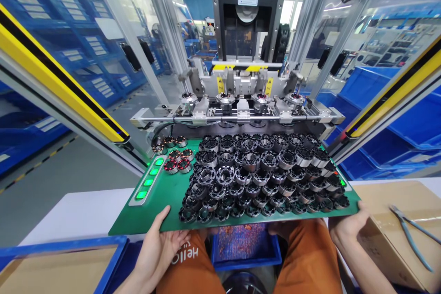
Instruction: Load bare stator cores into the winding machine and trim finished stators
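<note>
A green work board (172, 193) juts out from a machine in front of me. Its middle and right are packed with several ring-shaped metal stator parts (255, 174). A few wound stators with red copper coils (177, 158) lie at its upper left. My left hand (160, 243) grips the board's near left edge, thumb on top and fingers underneath. At the near right corner my right hand (347, 227) holds the edge the same way. The fingers of both hands are mostly hidden under the board.
The press machine (248, 32) stands behind, with a fixture row (241, 101) holding four parts. Green lit buttons (149, 181) run along the board's left. Yellow light-curtain bars (62, 82) flank both sides. Pliers (411, 234) lie on a cardboard box at right. A blue bin (246, 243) sits below.
</note>
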### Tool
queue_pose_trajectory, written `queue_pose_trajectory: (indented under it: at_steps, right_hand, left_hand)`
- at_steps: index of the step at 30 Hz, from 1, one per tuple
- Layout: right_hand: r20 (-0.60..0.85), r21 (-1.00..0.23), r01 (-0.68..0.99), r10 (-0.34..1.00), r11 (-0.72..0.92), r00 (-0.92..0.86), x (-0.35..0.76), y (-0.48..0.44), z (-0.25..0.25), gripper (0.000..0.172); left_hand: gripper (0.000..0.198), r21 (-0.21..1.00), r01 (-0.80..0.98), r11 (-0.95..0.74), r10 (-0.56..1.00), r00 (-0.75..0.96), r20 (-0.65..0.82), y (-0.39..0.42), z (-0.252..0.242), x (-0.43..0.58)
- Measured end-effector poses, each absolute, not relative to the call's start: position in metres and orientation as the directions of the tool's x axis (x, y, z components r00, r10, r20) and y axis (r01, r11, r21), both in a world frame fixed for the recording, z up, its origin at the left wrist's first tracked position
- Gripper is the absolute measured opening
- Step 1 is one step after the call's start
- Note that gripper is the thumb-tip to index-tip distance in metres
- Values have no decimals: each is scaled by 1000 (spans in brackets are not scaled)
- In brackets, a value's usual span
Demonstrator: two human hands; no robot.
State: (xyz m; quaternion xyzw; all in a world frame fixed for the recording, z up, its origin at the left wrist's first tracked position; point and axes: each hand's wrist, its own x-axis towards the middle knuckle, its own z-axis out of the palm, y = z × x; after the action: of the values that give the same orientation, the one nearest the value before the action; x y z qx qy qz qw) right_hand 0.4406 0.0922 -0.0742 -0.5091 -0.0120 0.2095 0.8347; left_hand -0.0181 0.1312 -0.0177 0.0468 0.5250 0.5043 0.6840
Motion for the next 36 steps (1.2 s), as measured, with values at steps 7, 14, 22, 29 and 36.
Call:
queue_pose_trajectory:
  at_steps: [7, 14, 22, 29, 36]
  right_hand:
    - [-225, -844, -376, 382, 383, 896, 440, 92, -70, 34]
    - [-191, -853, -352, 396, 385, 898, 439, 89, -71, 31]
    - [-209, -847, -364, 387, 387, 898, 438, 92, -70, 40]
    - [-187, -863, -349, 412, 365, 892, 440, 90, -72, 36]
    - [-225, -852, -370, 378, 370, 898, 440, 91, -71, 33]
  left_hand:
    - [14, 614, -612, 498, 723, -97, -684, 132, -18, -18]
    - [13, 608, -615, 502, 713, -104, -694, 131, -14, -16]
    - [21, 620, -600, 506, 716, -108, -689, 132, -17, -18]
    - [18, 617, -605, 503, 714, -110, -691, 132, -12, -14]
    - [16, 599, -631, 493, 704, -114, -701, 132, -11, -14]
